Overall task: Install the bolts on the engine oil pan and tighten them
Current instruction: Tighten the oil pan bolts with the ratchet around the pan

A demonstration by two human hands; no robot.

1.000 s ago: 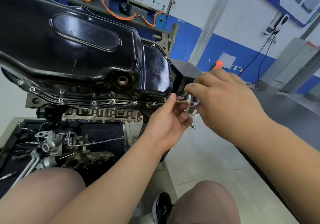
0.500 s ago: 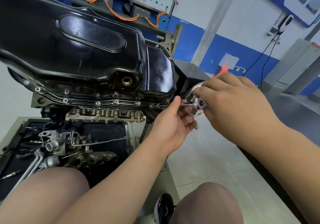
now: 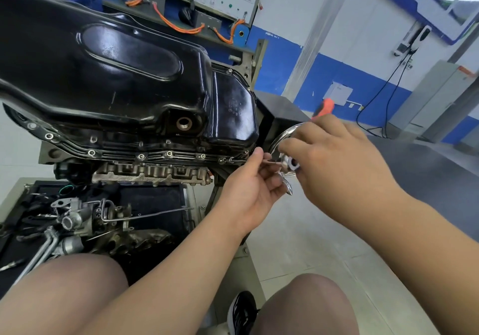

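Two bare knees (image 3: 305,306) sit lowest in view, with a black shoe (image 3: 242,314) on the floor between them. Above them, both forearms reach to the right-hand corner of the black oil pan (image 3: 116,75). The left hand (image 3: 246,192) pinches a thin metal shaft (image 3: 272,163) between its thumb and curled fingers (image 3: 273,185), just beside the pan's flange. The right hand (image 3: 337,163) is clenched round the tool head (image 3: 292,165) at the shaft's outer end, and a chrome ring (image 3: 281,137) shows behind its knuckles. Whether the shaft's tip meets the corner bolt I cannot tell. To the left, a dark tray (image 3: 155,200) holds loose engine parts and pipes. Over it the pan sits upturned on the engine. Bolts (image 3: 141,156) are seated in a row along its near flange, with an open drain hole (image 3: 184,123) above them. Farther back, orange cables (image 3: 171,22) hang on a wall panel.
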